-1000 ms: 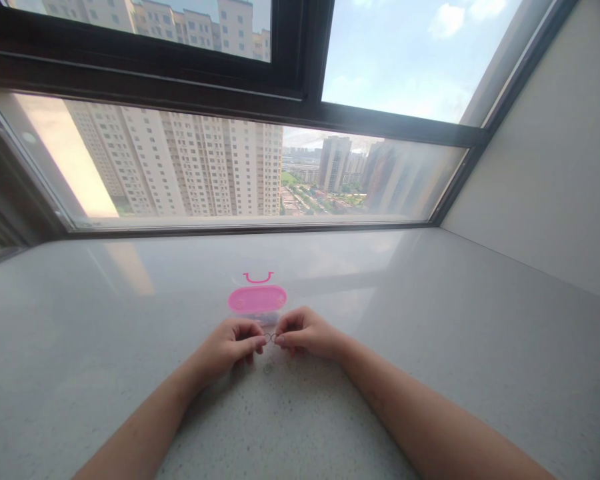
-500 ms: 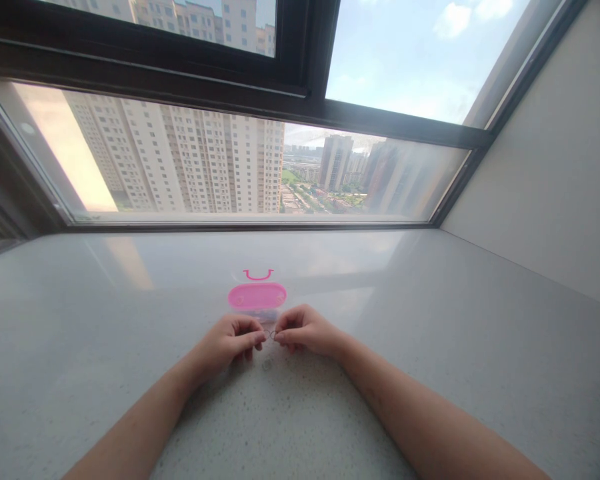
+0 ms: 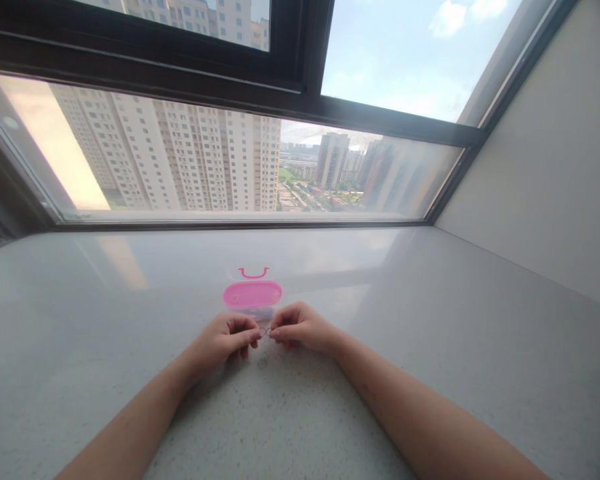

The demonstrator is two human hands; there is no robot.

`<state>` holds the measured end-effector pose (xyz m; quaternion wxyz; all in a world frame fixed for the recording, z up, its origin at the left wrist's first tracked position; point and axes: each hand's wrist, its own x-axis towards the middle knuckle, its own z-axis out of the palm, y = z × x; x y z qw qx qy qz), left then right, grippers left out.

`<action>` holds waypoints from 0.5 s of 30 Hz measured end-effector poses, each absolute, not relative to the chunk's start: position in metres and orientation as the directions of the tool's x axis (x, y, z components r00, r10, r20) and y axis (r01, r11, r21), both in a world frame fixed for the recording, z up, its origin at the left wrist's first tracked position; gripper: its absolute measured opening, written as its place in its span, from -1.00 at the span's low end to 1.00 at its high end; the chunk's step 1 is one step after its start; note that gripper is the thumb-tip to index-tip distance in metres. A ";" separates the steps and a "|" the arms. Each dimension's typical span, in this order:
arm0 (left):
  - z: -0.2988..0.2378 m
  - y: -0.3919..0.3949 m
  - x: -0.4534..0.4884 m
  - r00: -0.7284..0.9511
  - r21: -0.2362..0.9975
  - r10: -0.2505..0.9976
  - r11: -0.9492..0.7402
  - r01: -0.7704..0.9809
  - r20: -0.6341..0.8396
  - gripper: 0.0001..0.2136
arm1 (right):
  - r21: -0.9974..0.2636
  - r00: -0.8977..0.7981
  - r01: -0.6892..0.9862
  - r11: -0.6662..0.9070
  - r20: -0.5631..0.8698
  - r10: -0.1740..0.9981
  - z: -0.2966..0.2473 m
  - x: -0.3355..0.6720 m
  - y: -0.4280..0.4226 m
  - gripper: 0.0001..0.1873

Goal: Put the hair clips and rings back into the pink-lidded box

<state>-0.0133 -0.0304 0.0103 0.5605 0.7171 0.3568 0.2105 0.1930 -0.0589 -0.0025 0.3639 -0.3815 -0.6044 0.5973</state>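
My left hand (image 3: 230, 337) pinches a small thin ring (image 3: 262, 332) between thumb and forefinger. In the same kind of pinch, my right hand (image 3: 303, 328) holds a second thin ring (image 3: 269, 333). The two rings meet in the narrow gap between my fingertips; whether they are linked or only touching I cannot tell. Just beyond my hands is a pink oval lid (image 3: 253, 293). Between it and my fingers shows part of a clear container (image 3: 255, 312) with dark contents, partly hidden by my hands.
A pink handle (image 3: 254, 276) lies behind the lid. Close in front of my fingertips is a faint round mark or small clear piece (image 3: 263, 363) on the speckled pale sill (image 3: 280, 427). A dark-framed window (image 3: 230, 227) bounds the far side, a white wall (image 3: 545, 180) the right.
The whole view has shifted slightly, so everything sits a little farther left. Both hands keep their pinch on the rings, with no clear movement against the sill.
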 end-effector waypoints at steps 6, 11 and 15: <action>0.010 -0.030 -0.014 0.659 0.956 0.746 -0.113 0.271 -0.099 -0.75 | -1.000 -0.436 0.025 -0.016 -0.025 0.899 -0.002 0.193 -0.059 -0.71; 0.009 -0.030 -0.014 0.656 0.961 0.747 -0.092 0.260 -0.106 -0.75 | -1.000 -0.433 0.024 -0.021 -0.029 0.901 -0.002 0.192 -0.059 -0.74; 0.009 -0.030 -0.013 0.655 0.963 0.748 -0.086 0.255 -0.107 -0.75 | -1.000 -0.441 0.015 -0.008 -0.014 0.898 -0.003 0.193 -0.059 -0.75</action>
